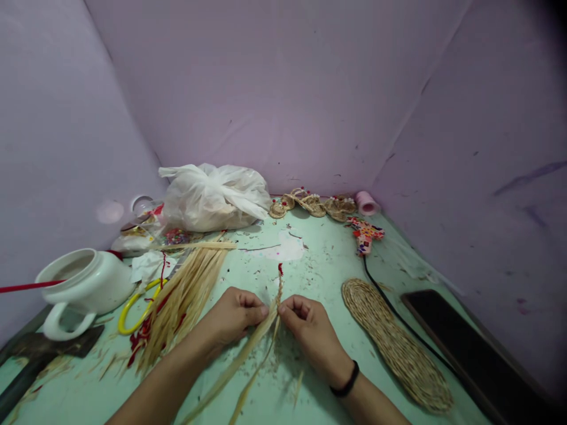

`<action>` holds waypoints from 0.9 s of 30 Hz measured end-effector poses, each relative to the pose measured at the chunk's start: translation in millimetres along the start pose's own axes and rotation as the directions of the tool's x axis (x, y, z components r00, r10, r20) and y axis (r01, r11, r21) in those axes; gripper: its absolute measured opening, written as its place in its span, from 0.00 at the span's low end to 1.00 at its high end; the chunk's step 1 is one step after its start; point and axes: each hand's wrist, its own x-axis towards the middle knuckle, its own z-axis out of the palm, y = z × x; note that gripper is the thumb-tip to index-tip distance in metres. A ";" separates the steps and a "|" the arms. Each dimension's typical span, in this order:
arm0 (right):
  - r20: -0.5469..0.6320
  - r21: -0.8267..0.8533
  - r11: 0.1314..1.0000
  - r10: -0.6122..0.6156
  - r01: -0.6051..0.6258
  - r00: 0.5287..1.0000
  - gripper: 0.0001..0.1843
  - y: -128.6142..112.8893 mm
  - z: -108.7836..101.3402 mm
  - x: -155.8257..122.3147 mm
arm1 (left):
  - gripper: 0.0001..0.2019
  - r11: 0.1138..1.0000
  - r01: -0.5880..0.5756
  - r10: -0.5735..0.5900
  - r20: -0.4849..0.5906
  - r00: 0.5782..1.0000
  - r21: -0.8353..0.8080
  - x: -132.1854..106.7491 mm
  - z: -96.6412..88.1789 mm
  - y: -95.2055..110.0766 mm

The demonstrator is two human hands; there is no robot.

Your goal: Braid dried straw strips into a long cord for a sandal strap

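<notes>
A thin straw braid (279, 287) lies in the middle of the table, its far end tied with red thread (280, 268). My left hand (239, 313) is closed at the braid's near end, thumb and fingers pinching a pale straw strand (248, 348). From the other side my right hand (305, 321), with a black band on the wrist, pinches the braid where the strands part. Loose strands trail from there toward the near table edge. A bundle of flat straw strips (190, 295) with red thread lies left of my left hand.
Yellow-handled scissors (128, 316), a white teapot-like pot (88, 283) and a hammer (48, 348) stand left. A woven sole (394, 342), corded glue gun (364, 233) and dark phone-like slab (465, 354) lie right. Behind are a plastic bag (217, 198), small woven sandals (310, 203) and a pink spool (367, 202).
</notes>
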 end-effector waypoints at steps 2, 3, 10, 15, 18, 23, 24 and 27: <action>0.001 0.001 1.000 -0.005 0.005 1.000 0.11 0.3 -0.1 0.3 | 0.10 1.000 0.001 -0.001 0.000 1.000 0.012 0.2 -1.4 -0.7; -0.001 0.001 1.000 -0.009 0.009 1.000 0.11 0.4 -0.2 0.5 | 0.08 1.000 -0.007 0.007 0.023 1.000 0.019 0.1 -3.1 -1.1; -0.003 -0.027 1.000 -0.008 0.008 1.000 0.11 -1.7 -0.6 0.6 | 0.11 1.000 0.012 -0.014 0.154 0.988 0.009 1.8 -9.7 -4.9; 0.013 -0.040 0.998 -0.037 0.038 0.999 0.10 -0.8 0.0 -0.3 | 0.15 1.000 0.015 -0.015 0.159 0.987 0.000 2.1 -3.9 -3.4; 0.021 -0.055 0.997 -0.048 0.050 0.999 0.10 0.7 1.4 -1.2 | 0.13 0.999 0.044 -0.038 0.157 0.987 -0.032 0.8 -1.5 -1.4; 0.011 -0.047 0.998 -0.049 0.050 0.999 0.10 1.7 4.2 -2.9 | 0.10 0.991 0.098 -0.089 0.103 0.991 -0.093 -1.7 4.9 1.6; 0.009 -0.039 0.998 -0.046 0.046 0.999 0.10 1.3 4.5 -3.1 | 0.10 0.990 0.097 -0.085 0.105 0.991 -0.106 -2.0 6.3 2.3; 0.010 -0.010 1.000 -0.017 0.017 1.000 0.09 -0.5 4.5 -3.2 | 0.13 0.987 0.105 -0.092 0.109 0.990 -0.126 -1.4 9.7 2.9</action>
